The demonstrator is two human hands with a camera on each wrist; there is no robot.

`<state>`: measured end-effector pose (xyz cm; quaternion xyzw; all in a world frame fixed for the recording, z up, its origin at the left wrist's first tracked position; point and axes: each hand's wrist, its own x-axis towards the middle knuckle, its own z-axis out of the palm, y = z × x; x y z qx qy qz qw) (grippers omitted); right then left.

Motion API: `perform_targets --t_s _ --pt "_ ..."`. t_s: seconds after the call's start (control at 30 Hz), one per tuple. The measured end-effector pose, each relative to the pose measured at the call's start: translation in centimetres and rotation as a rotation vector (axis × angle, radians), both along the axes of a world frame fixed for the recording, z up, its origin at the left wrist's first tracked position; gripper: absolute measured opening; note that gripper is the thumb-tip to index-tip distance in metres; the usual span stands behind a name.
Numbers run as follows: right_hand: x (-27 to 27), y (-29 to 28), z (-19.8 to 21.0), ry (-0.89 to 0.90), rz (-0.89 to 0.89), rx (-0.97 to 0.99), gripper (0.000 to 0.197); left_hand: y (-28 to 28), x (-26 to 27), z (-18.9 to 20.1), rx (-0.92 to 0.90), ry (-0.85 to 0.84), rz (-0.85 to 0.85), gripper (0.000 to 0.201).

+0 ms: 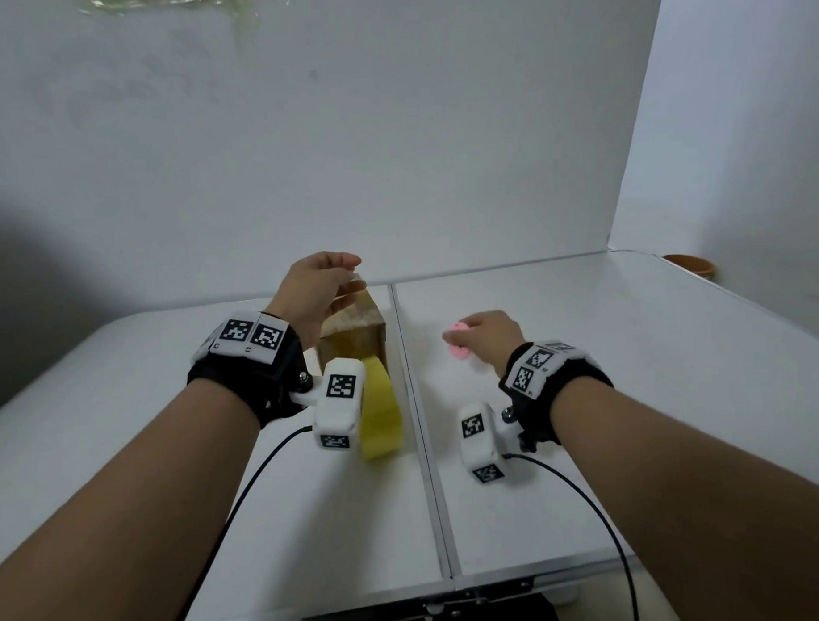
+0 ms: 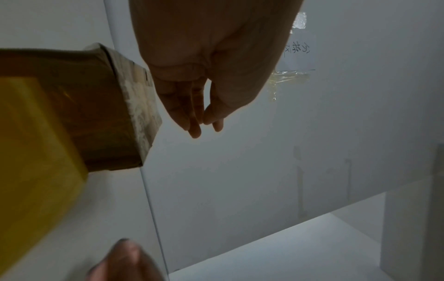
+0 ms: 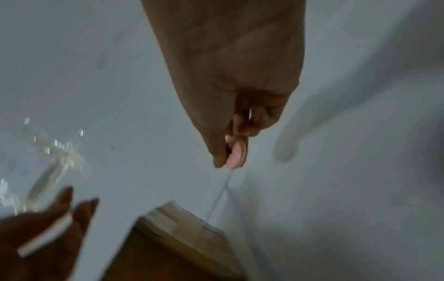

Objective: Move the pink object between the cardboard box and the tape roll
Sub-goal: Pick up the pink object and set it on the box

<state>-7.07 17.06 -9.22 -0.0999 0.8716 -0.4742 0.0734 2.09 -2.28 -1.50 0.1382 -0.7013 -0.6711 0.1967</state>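
A brown cardboard box (image 1: 353,342) stands on the white table, just left of its centre seam. A yellow tape roll (image 1: 378,411) stands on edge right in front of the box; I cannot tell whether they touch. My left hand (image 1: 353,275) hovers over the box's far end with relaxed, empty fingers (image 2: 192,127). To the right of the seam my right hand (image 1: 464,338) pinches the small pink object (image 1: 460,352) between thumb and fingers, level with the box. The right wrist view shows the pink object (image 3: 236,154) at the fingertips, above the box (image 3: 182,233).
The table's centre seam (image 1: 418,403) runs front to back beside the box and roll. A white backdrop board (image 1: 392,148) stands along the far edge. An orange-brown bowl (image 1: 689,265) sits past the table's far right corner. Black cables trail from both wrist cameras.
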Motion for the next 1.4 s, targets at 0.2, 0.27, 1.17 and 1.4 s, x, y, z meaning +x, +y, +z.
perform_targets --t_s 0.2,0.27,1.17,1.4 --pt "1.1 -2.6 3.9 -0.384 0.05 -0.789 0.009 -0.3 1.2 -0.3 -0.158 -0.017 0.006 0.022" --pt "1.6 -3.1 5.0 -0.481 0.105 -0.876 0.013 -0.4 1.8 -0.1 -0.206 -0.02 0.014 0.021" --pt "4.5 -7.1 6.5 0.474 0.696 0.29 0.022 -0.8 8.0 -5.4 -0.022 -0.434 -0.242 0.046" --pt "3.8 -7.2 6.2 0.466 0.69 0.388 0.021 -0.5 8.4 -5.5 0.029 -0.398 -0.314 0.033"
